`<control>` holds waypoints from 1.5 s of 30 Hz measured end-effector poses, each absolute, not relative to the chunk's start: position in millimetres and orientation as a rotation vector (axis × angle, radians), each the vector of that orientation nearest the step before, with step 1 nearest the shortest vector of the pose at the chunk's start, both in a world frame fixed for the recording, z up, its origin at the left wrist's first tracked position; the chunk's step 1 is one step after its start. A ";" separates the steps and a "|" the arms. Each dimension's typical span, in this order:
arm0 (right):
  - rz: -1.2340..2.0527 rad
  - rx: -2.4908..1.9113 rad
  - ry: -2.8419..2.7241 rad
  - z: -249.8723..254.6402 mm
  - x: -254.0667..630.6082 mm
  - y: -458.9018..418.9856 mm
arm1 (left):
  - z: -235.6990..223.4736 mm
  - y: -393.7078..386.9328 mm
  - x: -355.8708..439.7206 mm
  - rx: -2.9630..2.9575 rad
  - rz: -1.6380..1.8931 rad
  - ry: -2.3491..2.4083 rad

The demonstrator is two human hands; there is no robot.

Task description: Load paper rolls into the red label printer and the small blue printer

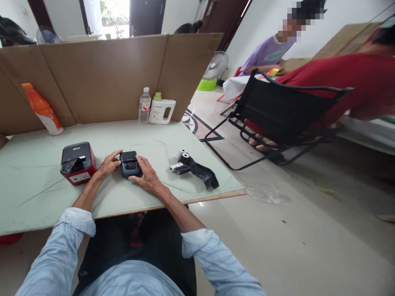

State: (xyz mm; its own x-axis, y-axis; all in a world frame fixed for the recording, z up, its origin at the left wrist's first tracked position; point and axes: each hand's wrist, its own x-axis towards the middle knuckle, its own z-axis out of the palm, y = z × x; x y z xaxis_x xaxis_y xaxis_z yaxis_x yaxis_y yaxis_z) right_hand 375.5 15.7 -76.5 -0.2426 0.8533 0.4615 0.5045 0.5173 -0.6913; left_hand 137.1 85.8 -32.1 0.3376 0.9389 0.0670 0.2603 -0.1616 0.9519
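Note:
A small dark portable printer (130, 164) lies on the table between my two hands. Its front half looks glossy and darker than its flat lid. My left hand (108, 165) holds it at the left side, fingertips against the upper corner. Along the right edge my right hand (148, 174) grips it, thumb near the front corner and fingers by the lid. Left of my left hand stands a bigger black and red printer (78, 162), with shiny black film on top and a white label on its front. Rolls with a loose black strip (200, 170) lie to the right.
Behind the pale-covered table (40, 181) rises a cardboard partition (105, 78). An orange bottle (43, 111), a clear water bottle (144, 107) and a white jug (162, 111) stand along it. Rightward are a black folding chair (274, 107) and two people at another table.

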 end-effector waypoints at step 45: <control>0.275 -1.161 -2.047 -27.3 374.7 26.5 | -23.4 86.3 160.1 1.735 1.045 1.143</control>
